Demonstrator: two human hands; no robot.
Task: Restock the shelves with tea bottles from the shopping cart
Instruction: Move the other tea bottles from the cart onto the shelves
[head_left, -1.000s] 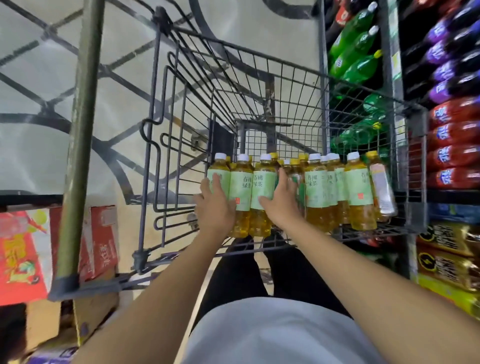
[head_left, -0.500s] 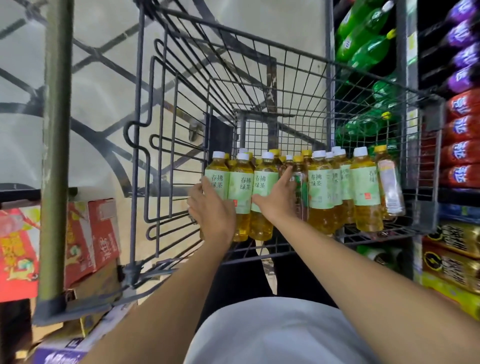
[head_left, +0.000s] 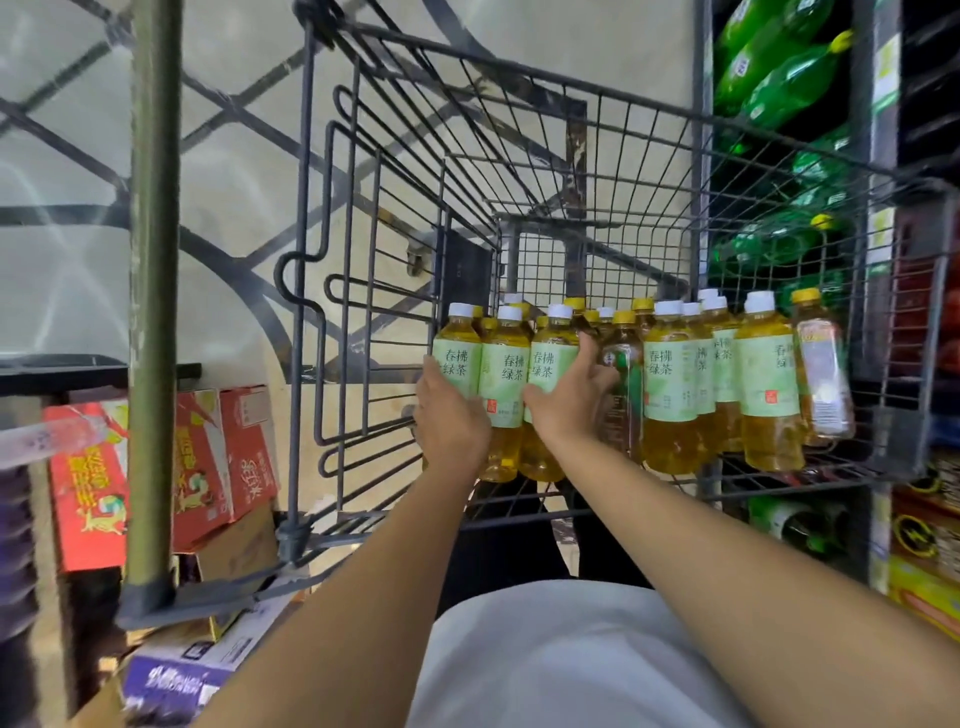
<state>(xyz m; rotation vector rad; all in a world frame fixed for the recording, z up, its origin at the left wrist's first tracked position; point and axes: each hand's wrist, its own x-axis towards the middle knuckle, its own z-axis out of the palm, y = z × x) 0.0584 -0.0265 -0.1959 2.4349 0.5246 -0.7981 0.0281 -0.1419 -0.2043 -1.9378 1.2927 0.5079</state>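
Several tea bottles (head_left: 670, 384) with yellow liquid, pale green labels and white or yellow caps stand at the near end of the grey wire shopping cart (head_left: 363, 291). My left hand (head_left: 451, 415) presses the left side of the leftmost tea bottles (head_left: 501, 379). My right hand (head_left: 569, 395) presses the right side of that same group of three, fingers reaching between bottles. Both hands clamp the group between them. One bottle at the far right leans against the cart wall.
Shelves on the right hold green soda bottles (head_left: 769, 67), red items and yellow packs (head_left: 924, 587). Red cartons (head_left: 208, 457) and a purple box (head_left: 182, 670) sit at the left, behind the cart's handle bar (head_left: 153, 291). Tiled floor lies beyond the cart.
The view has shifted closer to the cart and slightly left. Both hands stay pressed on the same group of bottles, my right fingers reaching a little higher.
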